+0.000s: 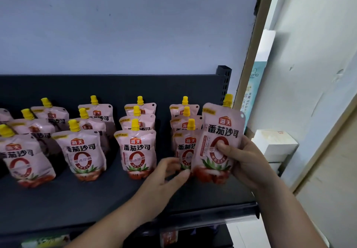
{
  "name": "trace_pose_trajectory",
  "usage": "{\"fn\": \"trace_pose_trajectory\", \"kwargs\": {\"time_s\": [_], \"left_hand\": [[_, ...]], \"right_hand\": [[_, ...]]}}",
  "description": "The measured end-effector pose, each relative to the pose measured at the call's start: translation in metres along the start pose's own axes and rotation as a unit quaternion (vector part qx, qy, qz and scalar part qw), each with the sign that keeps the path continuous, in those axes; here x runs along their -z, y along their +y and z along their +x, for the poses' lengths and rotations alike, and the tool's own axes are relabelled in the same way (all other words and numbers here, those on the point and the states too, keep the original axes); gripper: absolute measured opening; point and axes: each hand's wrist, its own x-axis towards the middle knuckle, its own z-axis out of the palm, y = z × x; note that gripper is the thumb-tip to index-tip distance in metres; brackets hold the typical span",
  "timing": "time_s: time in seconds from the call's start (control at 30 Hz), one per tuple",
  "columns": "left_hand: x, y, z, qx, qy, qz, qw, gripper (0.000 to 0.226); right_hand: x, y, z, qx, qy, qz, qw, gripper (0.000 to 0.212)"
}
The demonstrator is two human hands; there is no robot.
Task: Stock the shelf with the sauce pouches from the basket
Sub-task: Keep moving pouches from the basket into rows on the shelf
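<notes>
Several pink sauce pouches with yellow caps stand in rows on the dark shelf (81, 199). My right hand (245, 162) grips one pouch (220, 131) upright at the shelf's right end, thumb across its front. My left hand (170, 174) reaches in beside it, its fingertips touching the bottom of the front pouch (184, 147) of the rightmost row. The basket is out of view.
A black perforated upright (225, 79) ends the shelf on the right. Beyond it stand a white box (274, 143) and a wall. A lower shelf with other goods (44, 241) shows at the bottom. Bare shelf surface lies in front of the pouch rows.
</notes>
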Motion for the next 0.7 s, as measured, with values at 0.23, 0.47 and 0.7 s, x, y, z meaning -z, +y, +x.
{"fn": "trace_pose_trajectory", "kwargs": {"time_s": [0.23,0.47,0.7], "left_hand": [[0.025,0.043,-0.005,-0.029,-0.03,-0.17,0.985,0.042],[0.071,0.054,-0.024,-0.011,0.004,-0.29,0.957,0.052],[0.114,0.057,-0.05,-0.007,0.028,-0.279,0.96,0.043]], "right_hand": [[-0.081,-0.009,0.022,-0.03,-0.016,-0.04,0.999,0.034],[-0.107,-0.006,0.015,0.116,-0.039,-0.336,0.934,0.066],[-0.142,0.013,0.018,0.394,-0.13,-0.597,0.687,0.038]]}}
